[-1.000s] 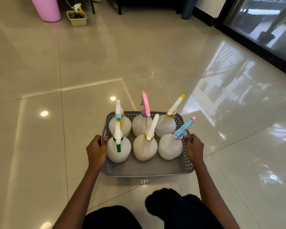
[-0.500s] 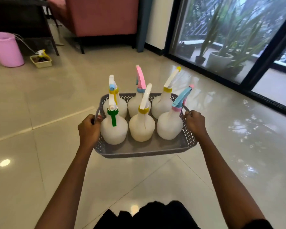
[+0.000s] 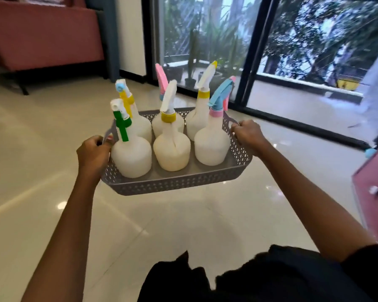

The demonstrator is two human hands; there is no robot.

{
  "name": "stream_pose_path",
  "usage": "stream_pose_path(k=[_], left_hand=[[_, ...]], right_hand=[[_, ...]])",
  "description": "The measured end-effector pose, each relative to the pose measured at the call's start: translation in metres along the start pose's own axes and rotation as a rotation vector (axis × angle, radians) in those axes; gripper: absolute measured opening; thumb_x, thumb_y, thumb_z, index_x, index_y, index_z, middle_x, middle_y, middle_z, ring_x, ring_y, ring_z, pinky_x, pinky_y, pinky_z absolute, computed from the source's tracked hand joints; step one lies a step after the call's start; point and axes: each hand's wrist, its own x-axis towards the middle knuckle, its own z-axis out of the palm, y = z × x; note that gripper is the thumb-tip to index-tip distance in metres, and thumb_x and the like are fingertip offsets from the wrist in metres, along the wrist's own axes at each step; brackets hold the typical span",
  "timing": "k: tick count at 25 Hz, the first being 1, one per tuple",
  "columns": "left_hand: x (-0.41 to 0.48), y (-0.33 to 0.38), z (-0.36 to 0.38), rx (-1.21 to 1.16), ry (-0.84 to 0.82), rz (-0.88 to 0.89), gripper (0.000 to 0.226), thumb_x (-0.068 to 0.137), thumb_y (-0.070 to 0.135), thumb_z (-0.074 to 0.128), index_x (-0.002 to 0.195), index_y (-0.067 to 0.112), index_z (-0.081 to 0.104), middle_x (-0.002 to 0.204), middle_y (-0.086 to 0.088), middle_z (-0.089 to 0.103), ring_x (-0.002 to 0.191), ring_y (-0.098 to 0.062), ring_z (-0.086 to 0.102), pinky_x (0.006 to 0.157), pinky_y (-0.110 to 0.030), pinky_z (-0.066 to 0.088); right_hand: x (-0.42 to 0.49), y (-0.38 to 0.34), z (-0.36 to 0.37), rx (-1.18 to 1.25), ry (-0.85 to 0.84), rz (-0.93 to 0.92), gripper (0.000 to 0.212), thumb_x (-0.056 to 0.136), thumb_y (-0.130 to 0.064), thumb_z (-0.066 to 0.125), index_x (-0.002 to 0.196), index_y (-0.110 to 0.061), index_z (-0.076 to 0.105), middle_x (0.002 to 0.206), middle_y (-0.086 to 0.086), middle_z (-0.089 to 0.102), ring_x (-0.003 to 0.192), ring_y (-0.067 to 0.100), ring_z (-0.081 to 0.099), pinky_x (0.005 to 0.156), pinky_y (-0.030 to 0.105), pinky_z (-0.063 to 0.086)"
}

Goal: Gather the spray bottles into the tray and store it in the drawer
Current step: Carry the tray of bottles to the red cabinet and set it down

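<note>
Both hands carry the grey tray [image 3: 175, 184] above the tiled floor [image 3: 42, 171]: the left hand [image 3: 93, 152] is closed around its left handle, the right hand [image 3: 248, 134] around its right. Six spray bottles [image 3: 172, 151] stand upright inside (two rows of three). A pink drawer unit [image 3: 373, 192] sits at the right edge.

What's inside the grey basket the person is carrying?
Six white spray bottles stand in the grey tray, in two rows of three. The front ones include a green-trigger bottle and a blue-trigger bottle. They partly hide the back row and most of the tray floor.
</note>
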Motion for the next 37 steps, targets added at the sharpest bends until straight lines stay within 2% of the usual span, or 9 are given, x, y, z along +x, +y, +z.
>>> stream_pose_path(k=[4, 11, 15, 19, 22, 25, 32, 35, 37], left_hand=[[-0.019, 0.053, 0.021, 0.019, -0.070, 0.060, 0.037, 0.092, 0.030, 0.050, 0.081, -0.003, 0.062, 0.079, -0.019, 0.060, 0.076, -0.028, 0.050, 0.068, -0.034, 0.034], [-0.035, 0.170, 0.108, -0.092, -0.288, 0.198, 0.028, 0.089, 0.032, 0.053, 0.084, 0.008, 0.064, 0.073, -0.015, 0.058, 0.071, -0.024, 0.049, 0.067, -0.034, 0.035], [-0.046, 0.234, 0.183, -0.224, -0.463, 0.213, 0.024, 0.080, 0.037, 0.060, 0.062, 0.021, 0.064, 0.048, 0.008, 0.061, 0.064, -0.021, 0.047, 0.065, -0.033, 0.038], [-0.063, 0.287, 0.254, -0.326, -0.636, 0.244, 0.014, 0.069, 0.034, 0.062, 0.057, 0.032, 0.069, 0.082, -0.014, 0.064, 0.080, -0.023, 0.054, 0.080, -0.044, 0.046], [-0.082, 0.328, 0.305, -0.365, -0.775, 0.286, 0.008, 0.062, 0.038, 0.065, 0.060, 0.032, 0.071, 0.078, -0.015, 0.062, 0.080, -0.025, 0.054, 0.079, -0.044, 0.045], [-0.111, 0.373, 0.355, -0.386, -0.885, 0.368, 0.018, 0.076, 0.032, 0.064, 0.061, 0.023, 0.067, 0.065, -0.009, 0.058, 0.065, -0.021, 0.050, 0.065, -0.033, 0.040], [-0.158, 0.432, 0.477, -0.459, -1.160, 0.486, 0.032, 0.087, 0.028, 0.057, 0.056, 0.018, 0.055, 0.045, 0.004, 0.054, 0.052, -0.017, 0.041, 0.054, -0.031, 0.031], [-0.179, 0.470, 0.498, -0.405, -1.236, 0.604, 0.035, 0.091, 0.031, 0.053, 0.061, 0.012, 0.056, 0.053, -0.001, 0.050, 0.053, -0.016, 0.042, 0.053, -0.032, 0.030], [-0.193, 0.498, 0.512, -0.416, -1.292, 0.645, 0.035, 0.091, 0.032, 0.054, 0.061, 0.013, 0.056, 0.054, -0.001, 0.050, 0.054, -0.016, 0.043, 0.052, -0.030, 0.032]], right_hand=[[-0.017, 0.032, -0.063, 0.086, 0.031, 0.089, 0.030, 0.087, -0.023, 0.051, 0.083, 0.003, 0.066, 0.085, 0.021, 0.068, 0.073, 0.029, 0.061, 0.075, 0.045, 0.054], [-0.038, 0.089, -0.194, 0.203, 0.270, 0.192, 0.024, 0.084, -0.018, 0.054, 0.062, -0.010, 0.061, 0.062, 0.007, 0.058, 0.054, 0.016, 0.050, 0.058, 0.033, 0.046], [-0.039, 0.118, -0.283, 0.186, 0.444, 0.246, 0.025, 0.082, -0.016, 0.056, 0.059, -0.008, 0.060, 0.060, 0.009, 0.058, 0.053, 0.020, 0.050, 0.059, 0.036, 0.046], [-0.054, 0.150, -0.347, 0.085, 0.583, 0.331, 0.025, 0.083, -0.018, 0.056, 0.074, 0.003, 0.067, 0.068, 0.014, 0.062, 0.057, 0.021, 0.054, 0.063, 0.036, 0.050], [-0.076, 0.176, -0.379, 0.029, 0.680, 0.435, 0.033, 0.089, -0.026, 0.052, 0.085, 0.002, 0.070, 0.079, 0.017, 0.067, 0.065, 0.025, 0.059, 0.072, 0.039, 0.053], [-0.093, 0.201, -0.406, -0.016, 0.819, 0.543, 0.029, 0.089, -0.024, 0.054, 0.088, 0.000, 0.069, 0.085, 0.018, 0.069, 0.073, 0.025, 0.061, 0.077, 0.041, 0.054], [-0.112, 0.231, -0.444, -0.062, 1.021, 0.772, 0.025, 0.083, -0.027, 0.059, 0.063, -0.014, 0.066, 0.042, -0.003, 0.057, 0.042, 0.009, 0.052, 0.056, 0.031, 0.043], [-0.116, 0.231, -0.465, -0.086, 1.067, 0.896, 0.025, 0.083, -0.028, 0.058, 0.073, -0.008, 0.070, 0.039, -0.002, 0.056, 0.047, 0.018, 0.051, 0.059, 0.036, 0.045], [-0.122, 0.233, -0.484, -0.082, 1.110, 0.926, 0.024, 0.084, -0.026, 0.058, 0.077, -0.008, 0.070, 0.042, -0.001, 0.056, 0.047, 0.020, 0.050, 0.050, 0.024, 0.044]])
